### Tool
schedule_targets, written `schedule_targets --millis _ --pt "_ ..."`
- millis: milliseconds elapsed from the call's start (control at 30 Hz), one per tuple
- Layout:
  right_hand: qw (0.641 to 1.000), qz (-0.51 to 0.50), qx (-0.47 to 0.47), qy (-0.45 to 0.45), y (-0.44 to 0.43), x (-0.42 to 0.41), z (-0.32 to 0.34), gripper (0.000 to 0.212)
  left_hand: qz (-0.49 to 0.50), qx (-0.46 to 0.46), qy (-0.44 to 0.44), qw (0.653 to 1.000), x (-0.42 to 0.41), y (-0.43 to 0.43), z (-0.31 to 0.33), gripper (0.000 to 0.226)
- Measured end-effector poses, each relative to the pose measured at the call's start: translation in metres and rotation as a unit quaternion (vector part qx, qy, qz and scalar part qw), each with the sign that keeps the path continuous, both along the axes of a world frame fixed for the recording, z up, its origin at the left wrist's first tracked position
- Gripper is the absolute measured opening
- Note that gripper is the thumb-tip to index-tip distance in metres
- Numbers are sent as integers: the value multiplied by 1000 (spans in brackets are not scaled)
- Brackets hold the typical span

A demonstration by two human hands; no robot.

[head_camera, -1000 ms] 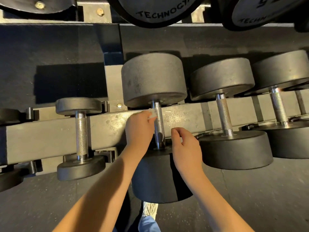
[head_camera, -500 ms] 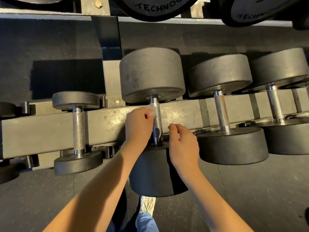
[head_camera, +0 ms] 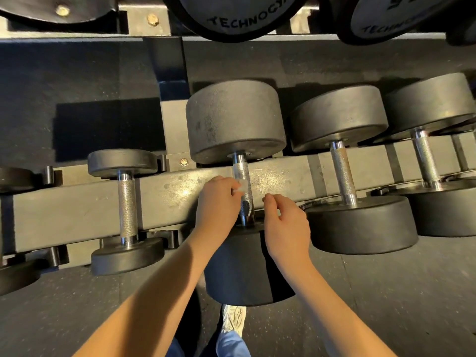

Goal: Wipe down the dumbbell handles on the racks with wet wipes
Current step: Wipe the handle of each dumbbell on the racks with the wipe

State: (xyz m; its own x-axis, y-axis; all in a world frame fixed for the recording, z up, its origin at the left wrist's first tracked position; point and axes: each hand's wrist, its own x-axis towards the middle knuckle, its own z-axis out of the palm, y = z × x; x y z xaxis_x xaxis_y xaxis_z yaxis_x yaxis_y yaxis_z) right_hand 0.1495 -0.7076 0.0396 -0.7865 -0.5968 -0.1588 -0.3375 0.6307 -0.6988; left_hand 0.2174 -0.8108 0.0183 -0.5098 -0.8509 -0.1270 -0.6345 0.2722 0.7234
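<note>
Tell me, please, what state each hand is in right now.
Left hand: pinching a wipe against the dumbbell handle.
Right hand: fingers loosely curled, holding nothing, beside that handle.

— How much of the wipe (head_camera: 241,188) shows?
— A pale corner. The left hand (head_camera: 217,206) covers the rest, and part of the handle (head_camera: 239,168).
— The right hand (head_camera: 287,228)?
— Its fingertips (head_camera: 269,199) curl in; whether they pinch anything, I can't tell.
— The edges?
— The plates (head_camera: 239,16) and their lettering (head_camera: 247,20) are cut off on top, and the end dumbbell (head_camera: 15,176) at the left. The shoe (head_camera: 233,320) is half hidden.
</note>
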Motion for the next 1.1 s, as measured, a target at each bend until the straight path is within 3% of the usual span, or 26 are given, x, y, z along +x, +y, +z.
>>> schedule_targets --millis 200,400,567,733,867,1033,1100 --pt "1000 -1 -2 1 0 0 0 34 49 -22 -12 999 -15 -15 3 16" --pt "1000 -2 10 -5 1 -1 0 37 -43 31 -47 998 1 8 9 20" --pt "1000 -10 10 -8 0 1 1 38 -28 29 -40 998 -1 -1 14 25" --pt "1000 -15 6 -14 1 0 3 39 -113 112 -104 982 6 5 15 23" --pt "1000 -14 7 -5 1 1 1 39 -83 94 -90 988 6 4 19 24" --pt "1000 -8 8 0 1 0 -2 39 -158 133 -154 966 7 1 19 31" --pt "1000 -13 1 -7 2 0 -1 36 -148 112 -143 972 7 -1 21 23"
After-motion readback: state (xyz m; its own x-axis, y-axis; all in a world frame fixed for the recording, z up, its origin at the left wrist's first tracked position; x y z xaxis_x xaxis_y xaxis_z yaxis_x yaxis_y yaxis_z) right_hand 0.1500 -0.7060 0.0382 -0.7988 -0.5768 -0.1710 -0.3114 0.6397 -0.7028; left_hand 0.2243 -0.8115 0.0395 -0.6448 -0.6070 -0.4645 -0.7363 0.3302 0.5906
